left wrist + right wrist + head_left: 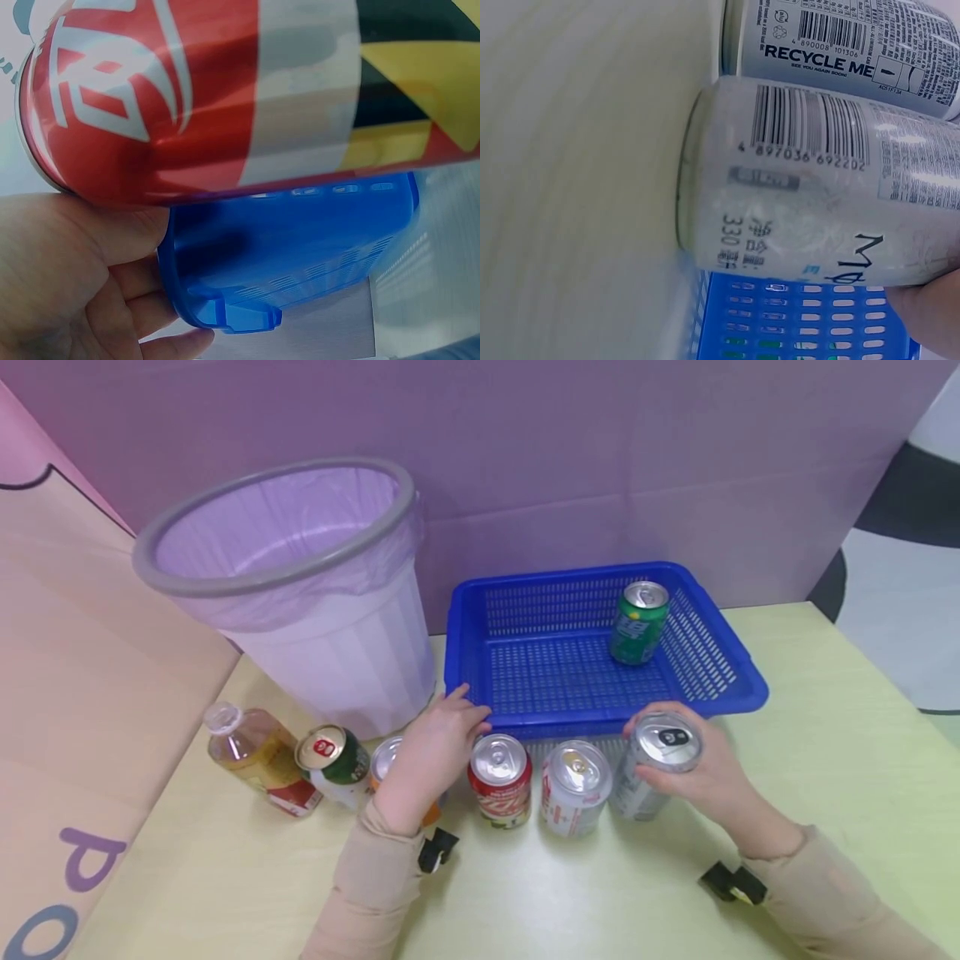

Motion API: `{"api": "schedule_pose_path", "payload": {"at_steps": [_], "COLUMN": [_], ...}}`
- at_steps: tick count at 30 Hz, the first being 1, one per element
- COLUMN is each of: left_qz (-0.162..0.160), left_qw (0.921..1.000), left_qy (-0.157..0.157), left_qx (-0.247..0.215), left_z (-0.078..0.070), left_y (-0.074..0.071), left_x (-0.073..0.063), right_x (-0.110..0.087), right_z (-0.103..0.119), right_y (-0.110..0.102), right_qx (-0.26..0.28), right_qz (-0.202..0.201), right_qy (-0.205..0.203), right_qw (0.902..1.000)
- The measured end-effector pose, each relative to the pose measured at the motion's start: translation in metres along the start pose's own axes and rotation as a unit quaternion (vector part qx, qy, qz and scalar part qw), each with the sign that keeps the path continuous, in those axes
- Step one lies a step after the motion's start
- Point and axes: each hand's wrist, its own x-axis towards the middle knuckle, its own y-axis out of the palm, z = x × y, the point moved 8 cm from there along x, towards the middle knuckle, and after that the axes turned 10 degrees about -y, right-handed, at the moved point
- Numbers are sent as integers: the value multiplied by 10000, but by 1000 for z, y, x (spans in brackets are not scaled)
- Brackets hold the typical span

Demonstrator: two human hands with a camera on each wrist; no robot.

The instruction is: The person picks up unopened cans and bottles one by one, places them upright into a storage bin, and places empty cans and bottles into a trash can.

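Observation:
My right hand (712, 772) grips a silver-white drink can (647, 789) with a black pull tab, near its top. In the right wrist view the can's (795, 180) base is by the table, and the thumb lies along its far end. My left hand (435, 750) holds the near-left rim of a blue plastic basket (577, 720), its fingers round the edge in the left wrist view. Close beside that hand stands a red can (504, 797). A white can (574, 802) stands between the red can and the silver one. A green can (637, 631) stands inside the basket.
Left of my left hand are an orange can (385, 758), partly hidden by my forearm, a green-and-white can (337, 768) and a clear bottle (262, 756) with amber liquid. A white bin (352, 652) with a liner stands behind them. A purple-grey wall backs the table.

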Motion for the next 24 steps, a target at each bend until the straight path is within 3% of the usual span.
{"api": "schedule_pose_path", "payload": {"at_steps": [24], "left_qz": [-17], "left_qw": [9998], "left_qy": [156], "left_qx": [159], "left_z": [-2], "left_y": [0], "left_x": [-1], "right_x": [0], "right_z": [-1], "right_y": [-1], "right_qx": [177], "right_qz": [41], "right_qy": [102], "right_qw": [9998]}}
